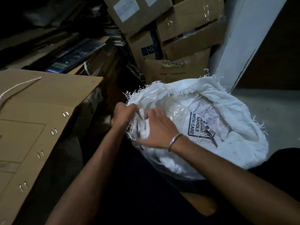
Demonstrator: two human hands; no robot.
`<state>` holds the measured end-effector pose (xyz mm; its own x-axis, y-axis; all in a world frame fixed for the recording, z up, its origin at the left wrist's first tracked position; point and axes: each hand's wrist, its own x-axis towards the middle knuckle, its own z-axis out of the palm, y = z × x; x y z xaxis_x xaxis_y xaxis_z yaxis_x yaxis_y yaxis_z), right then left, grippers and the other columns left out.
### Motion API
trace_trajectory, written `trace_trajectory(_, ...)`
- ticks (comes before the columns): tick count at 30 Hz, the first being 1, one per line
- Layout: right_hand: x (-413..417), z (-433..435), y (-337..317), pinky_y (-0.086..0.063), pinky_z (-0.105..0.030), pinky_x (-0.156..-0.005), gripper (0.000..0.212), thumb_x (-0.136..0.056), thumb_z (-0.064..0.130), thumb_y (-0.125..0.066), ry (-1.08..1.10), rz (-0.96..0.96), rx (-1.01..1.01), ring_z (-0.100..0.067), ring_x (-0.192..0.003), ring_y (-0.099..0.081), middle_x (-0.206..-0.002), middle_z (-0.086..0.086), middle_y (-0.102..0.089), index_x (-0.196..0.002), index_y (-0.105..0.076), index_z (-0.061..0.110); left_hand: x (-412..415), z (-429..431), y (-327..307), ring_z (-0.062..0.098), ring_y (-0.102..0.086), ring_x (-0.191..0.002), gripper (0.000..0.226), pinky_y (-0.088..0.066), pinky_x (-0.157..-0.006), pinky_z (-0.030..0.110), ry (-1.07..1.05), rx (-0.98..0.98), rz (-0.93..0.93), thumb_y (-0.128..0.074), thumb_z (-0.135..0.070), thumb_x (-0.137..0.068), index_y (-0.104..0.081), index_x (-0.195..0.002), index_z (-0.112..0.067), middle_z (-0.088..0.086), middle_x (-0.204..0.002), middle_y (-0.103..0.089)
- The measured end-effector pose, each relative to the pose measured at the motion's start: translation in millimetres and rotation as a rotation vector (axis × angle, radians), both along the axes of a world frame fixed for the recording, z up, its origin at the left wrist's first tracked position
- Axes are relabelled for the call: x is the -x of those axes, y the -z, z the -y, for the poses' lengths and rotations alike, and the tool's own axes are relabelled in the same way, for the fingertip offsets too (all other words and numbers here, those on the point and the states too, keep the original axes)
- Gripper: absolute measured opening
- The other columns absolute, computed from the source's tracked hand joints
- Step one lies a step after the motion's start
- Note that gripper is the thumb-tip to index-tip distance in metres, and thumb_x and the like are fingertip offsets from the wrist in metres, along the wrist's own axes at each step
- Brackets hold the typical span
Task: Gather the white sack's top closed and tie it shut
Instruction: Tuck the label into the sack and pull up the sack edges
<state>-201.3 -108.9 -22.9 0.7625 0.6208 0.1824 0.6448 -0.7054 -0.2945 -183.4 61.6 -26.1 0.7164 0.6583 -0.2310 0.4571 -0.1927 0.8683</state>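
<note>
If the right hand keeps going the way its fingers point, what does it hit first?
The right hand points up and left, across the sack's bunched rim. Going on, its fingers would probably first meet the left hand gripping that rim, though depth is unclear.

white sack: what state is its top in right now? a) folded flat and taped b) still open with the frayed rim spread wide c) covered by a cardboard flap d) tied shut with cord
b: the white sack has its frayed rim spread wide, with the printed plastic package showing inside; the left hand grips the rim at one edge and the right hand lies spread on the cloth next to it, and the cord lies apart on the cardboard box.
</note>
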Motion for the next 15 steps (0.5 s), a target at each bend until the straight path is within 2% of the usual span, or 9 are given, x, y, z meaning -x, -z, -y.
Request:
trace_trajectory(2,27,7,14,-0.041,-0.046,-0.092,0.09,-0.053,0.079,-0.057,0.014,0.13,0.152,-0.027,-0.107,-0.041,-0.117,-0.007,-0.043,-0.114,-0.045,0.015,0,-1,-1,0.025,-0.058,-0.056,0.033,-0.045,-0.052,0.025,-0.044,0.216,0.038,-0.072,-0.024,-0.067,-0.069,-0.086,0.002,0.008,-0.067,-0.063)
trace_trajectory(4,45,12,21,-0.034,-0.055,-0.102,0.069,-0.063,0.056,-0.062,0.046,0.271,0.137,-0.034,-0.12,-0.041,-0.126,-0.012,-0.045,-0.114,-0.049,0.012,-1,-6,0,0.02,-0.059,-0.052,0.018,-0.05,-0.048,0.022,0.0,0.451,0.09,-0.063,-0.018,-0.085,-0.063,-0.1,-0.008,0.004,-0.073,-0.061)
trace_trajectory(6,46,19,18,-0.038,-0.051,-0.097,0.042,-0.074,0.035,-0.047,0.057,0.307,0.111,-0.035,-0.115,-0.047,-0.119,-0.012,-0.053,-0.108,-0.055,0.012,-4,-8,-2,0.019,-0.064,-0.053,0.024,-0.055,-0.049,0.025,0.118,0.661,0.176,-0.049,-0.012,-0.092,-0.061,-0.113,-0.007,0.004,-0.076,-0.063)
trace_trajectory(8,30,30,13,-0.042,-0.043,-0.084,0.032,-0.082,0.024,-0.044,0.061,0.143,0.132,-0.034,-0.103,-0.056,-0.107,-0.01,-0.063,-0.109,-0.057,0.015,-13,-12,2,0.019,-0.063,-0.055,0.034,-0.054,-0.047,0.026,0.092,0.723,0.177,-0.041,-0.004,-0.091,-0.057,-0.122,-0.007,0.008,-0.08,-0.061)
trace_trajectory(10,6,40,7,-0.047,-0.038,-0.078,0.026,-0.09,0.023,-0.053,0.124,-0.156,0.029,-0.035,-0.098,-0.062,-0.106,-0.012,-0.068,-0.115,-0.055,0.017,-12,-9,-4,0.024,-0.069,-0.071,0.03,-0.061,-0.053,0.031,-0.032,0.721,0.152,-0.047,0.002,-0.087,-0.053,-0.117,-0.002,0.016,-0.096,-0.061)
trace_trajectory(12,-21,48,4,-0.048,-0.034,-0.079,0.016,-0.094,0.026,-0.058,0.152,-0.419,-0.074,-0.028,-0.095,-0.061,-0.104,-0.008,-0.065,-0.107,-0.056,0.017,-8,-2,-8,0.034,-0.072,-0.091,0.047,-0.064,-0.067,0.038,-0.14,0.742,0.206,-0.057,0.0,-0.074,-0.047,-0.119,0.001,0.023,-0.113,-0.06)
trace_trajectory(13,-34,50,6,-0.046,-0.031,-0.076,0.009,-0.096,0.025,-0.058,0.13,-0.51,-0.088,-0.024,-0.09,-0.059,-0.096,-0.005,-0.062,-0.097,-0.057,0.016,-3,4,-10,0.037,-0.07,-0.101,0.061,-0.063,-0.075,0.041,-0.192,0.644,0.209,-0.06,-0.006,-0.065,-0.044,-0.124,-0.002,0.024,-0.12,-0.058)
trace_trajectory(14,-43,52,5,-0.042,-0.029,-0.073,0.014,-0.097,0.024,-0.057,0.109,-0.586,-0.102,-0.021,-0.084,-0.056,-0.088,-0.003,-0.059,-0.087,-0.057,0.014,3,11,-11,0.037,-0.064,-0.113,0.074,-0.059,-0.086,0.045,-0.208,0.435,0.199,-0.062,-0.013,-0.058,-0.042,-0.128,-0.005,0.022,-0.128,-0.054)
trace_trajectory(15,-51,55,6,-0.039,-0.028,-0.072,0.021,-0.097,0.024,-0.056,0.098,-0.649,-0.107,-0.019,-0.081,-0.053,-0.084,-0.003,-0.057,-0.084,-0.059,0.008,11,17,-13,0.035,-0.054,-0.125,0.082,-0.053,-0.098,0.046,-0.149,0.146,0.191,-0.063,-0.018,-0.054,-0.041,-0.132,-0.008,0.017,-0.137,-0.048)
